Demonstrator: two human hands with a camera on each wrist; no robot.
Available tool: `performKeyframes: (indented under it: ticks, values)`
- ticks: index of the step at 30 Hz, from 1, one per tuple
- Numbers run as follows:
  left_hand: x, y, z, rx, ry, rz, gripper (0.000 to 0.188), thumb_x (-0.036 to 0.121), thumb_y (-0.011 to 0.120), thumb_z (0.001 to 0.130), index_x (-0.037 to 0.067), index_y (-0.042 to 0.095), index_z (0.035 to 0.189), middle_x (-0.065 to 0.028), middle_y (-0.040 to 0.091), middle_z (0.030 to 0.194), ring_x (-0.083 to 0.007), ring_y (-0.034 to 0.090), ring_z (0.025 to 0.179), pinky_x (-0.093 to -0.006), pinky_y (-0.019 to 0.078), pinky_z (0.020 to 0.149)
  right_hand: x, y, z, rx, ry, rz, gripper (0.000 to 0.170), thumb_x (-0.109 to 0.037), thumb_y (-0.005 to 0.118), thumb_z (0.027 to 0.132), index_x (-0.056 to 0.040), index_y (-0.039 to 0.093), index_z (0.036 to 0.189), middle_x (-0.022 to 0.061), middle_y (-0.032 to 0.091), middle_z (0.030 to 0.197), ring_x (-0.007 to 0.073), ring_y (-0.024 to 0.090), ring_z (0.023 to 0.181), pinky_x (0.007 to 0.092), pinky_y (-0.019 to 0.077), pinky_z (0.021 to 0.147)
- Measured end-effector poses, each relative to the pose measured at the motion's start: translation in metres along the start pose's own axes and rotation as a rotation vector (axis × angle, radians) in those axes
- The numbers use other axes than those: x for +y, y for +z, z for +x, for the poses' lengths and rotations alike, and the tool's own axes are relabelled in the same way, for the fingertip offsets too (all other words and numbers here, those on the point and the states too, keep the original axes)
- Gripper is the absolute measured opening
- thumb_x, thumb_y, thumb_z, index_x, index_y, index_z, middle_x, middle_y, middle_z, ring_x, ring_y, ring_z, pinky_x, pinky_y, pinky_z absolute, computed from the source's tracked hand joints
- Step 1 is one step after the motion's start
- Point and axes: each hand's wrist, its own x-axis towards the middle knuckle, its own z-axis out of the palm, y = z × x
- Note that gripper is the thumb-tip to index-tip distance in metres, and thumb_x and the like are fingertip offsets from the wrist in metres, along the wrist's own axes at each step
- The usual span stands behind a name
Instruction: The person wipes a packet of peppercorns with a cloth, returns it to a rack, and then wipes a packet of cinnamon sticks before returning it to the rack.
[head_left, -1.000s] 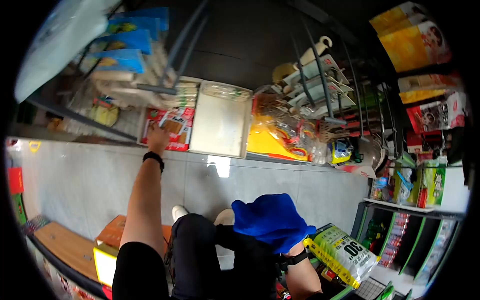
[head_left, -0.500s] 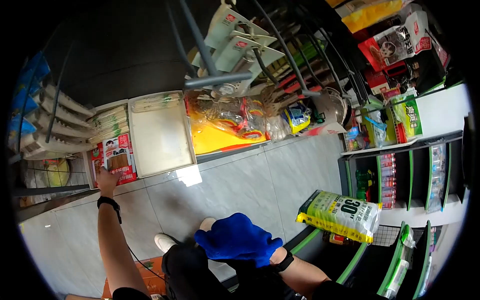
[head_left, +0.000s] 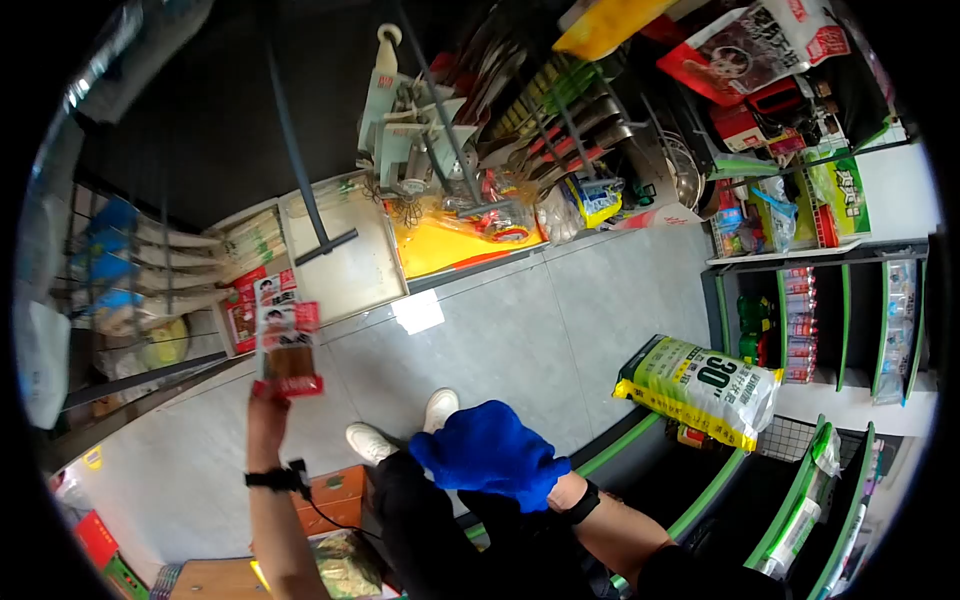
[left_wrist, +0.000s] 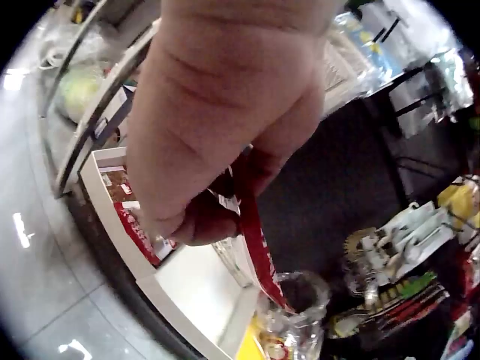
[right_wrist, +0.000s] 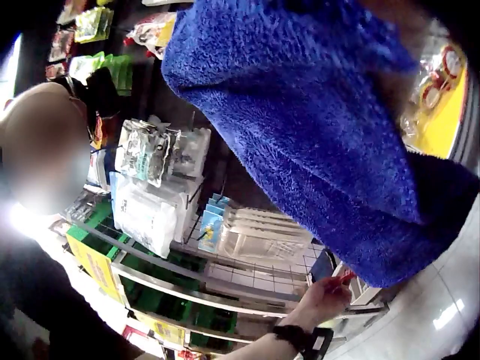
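My left hand [head_left: 268,425] pinches the bottom end of a red-and-white packet [head_left: 290,350] with a brown window, held above the floor in front of the trays. In the left wrist view, the thumb and fingers of that hand [left_wrist: 225,112] close on the packet's red edge [left_wrist: 260,259]. More red packets [head_left: 240,320] lie in the white-walled tray behind it. A blue cloth [head_left: 490,450] bunches over my right hand [head_left: 567,491] near my knees and hides its fingers. The right wrist view shows the cloth [right_wrist: 300,127] hanging in folds from the hand.
An empty-looking white tray [head_left: 345,265] adjoins a yellow-bottomed one [head_left: 440,250] with wrapped goods. Metal hooks with hanging utensils jut out above them. At right, a large white-and-green bag [head_left: 700,390] lies on green-edged shelving. An orange box [head_left: 332,495] stands beside my legs.
My left hand has come away from the tray with a packet in it, where before it was reaching in. The blue cloth remains at my right hand, and the head view has shifted.
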Motion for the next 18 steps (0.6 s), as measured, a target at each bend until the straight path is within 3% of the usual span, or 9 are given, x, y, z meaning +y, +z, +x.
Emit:
performKeyframes:
  ticks: [1,2,3,6,10,11,14,16,18]
  values:
    - [-0.009,-0.007,-0.023,-0.005,0.021,-0.066,0.017,0.014,0.058,0.09,0.008,0.055,0.106,-0.0049,0.062,0.095,-0.0171,0.059,0.086,-0.0323,0.0488,0.074,-0.002,-0.005,-0.007,0.083,-0.023,0.07,0.006,-0.022,0.06,0.078,-0.0162,0.059,0.079,0.0067,0.058,0.06,0.0265,0.06,0.052,0.0371,0.0443,0.041]
    - [0.007,0.034,-0.067,-0.041,0.016,-0.079,0.019,0.013,0.058,0.09,0.007,0.053,0.108,-0.0085,0.062,0.103,-0.0216,0.06,0.097,-0.0379,0.0491,0.084,-0.002,-0.011,-0.014,0.168,-0.047,0.137,0.007,-0.023,0.059,0.078,-0.0157,0.059,0.077,0.0073,0.058,0.059,0.0269,0.06,0.051,0.0378,0.0436,0.041]
    - [0.013,0.046,-0.099,-0.085,-0.036,-0.095,0.018,0.011,0.059,0.09,0.007,0.054,0.107,-0.0091,0.063,0.102,-0.024,0.061,0.099,-0.0407,0.0494,0.087,-0.005,-0.021,-0.019,0.203,-0.049,0.164,0.008,-0.023,0.06,0.077,-0.0153,0.058,0.076,0.008,0.057,0.059,0.0273,0.059,0.051,0.0384,0.0428,0.041]
    - [0.037,0.093,-0.194,-0.035,-0.087,-0.128,0.016,0.01,0.064,0.087,0.008,0.055,0.1,-0.008,0.064,0.095,-0.0242,0.063,0.091,-0.0432,0.052,0.081,-0.016,-0.057,-0.034,0.212,-0.008,0.168,0.009,-0.022,0.061,0.073,-0.0141,0.056,0.071,0.0098,0.055,0.058,0.0285,0.057,0.048,0.04,0.0403,0.04]
    - [0.068,0.147,-0.296,-0.111,-0.105,-0.076,0.026,0.006,0.062,0.088,0.007,0.051,0.112,-0.0075,0.062,0.104,-0.0252,0.062,0.098,-0.043,0.0538,0.081,-0.04,-0.085,-0.055,0.359,-0.043,0.313,0.012,-0.017,0.063,0.069,-0.0091,0.054,0.069,0.0141,0.055,0.064,0.0324,0.057,0.06,0.0414,0.0422,0.049]
    - [0.076,0.166,-0.323,-0.176,-0.07,-0.061,0.028,0.009,0.061,0.09,0.006,0.051,0.116,-0.0091,0.061,0.105,-0.0253,0.06,0.102,-0.0436,0.0518,0.084,-0.053,-0.092,-0.063,0.426,-0.089,0.388,0.015,-0.018,0.065,0.07,-0.0078,0.056,0.076,0.0149,0.056,0.072,0.0339,0.056,0.068,0.0424,0.0426,0.057]
    - [0.096,0.209,-0.38,-0.35,-0.081,-0.043,0.05,-0.004,0.054,0.08,0.008,0.042,0.126,-0.0096,0.056,0.114,-0.0214,0.055,0.102,-0.0355,0.046,0.087,-0.099,-0.128,-0.077,0.651,-0.246,0.615,0.031,-0.021,0.07,0.072,-0.004,0.061,0.096,0.0173,0.058,0.099,0.0384,0.053,0.091,0.0455,0.0436,0.081]
    - [0.102,0.222,-0.403,-0.519,-0.062,-0.016,0.071,-0.013,0.044,0.065,0.009,0.034,0.132,-0.0087,0.051,0.119,-0.0186,0.051,0.102,-0.0299,0.0416,0.089,-0.126,-0.148,-0.086,0.606,-0.062,0.61,0.049,-0.027,0.074,0.068,-0.0037,0.057,0.107,0.0195,0.051,0.112,0.039,0.046,0.104,0.0451,0.0395,0.09]
    - [0.117,0.235,-0.422,-0.615,-0.05,-0.072,0.062,0.0,0.047,0.075,0.01,0.033,0.134,-0.0101,0.05,0.126,-0.0199,0.05,0.112,-0.0327,0.042,0.093,-0.147,-0.162,-0.089,0.627,0.076,0.573,0.061,-0.029,0.077,0.064,-0.0022,0.053,0.113,0.021,0.047,0.118,0.0403,0.043,0.112,0.0441,0.0363,0.097]
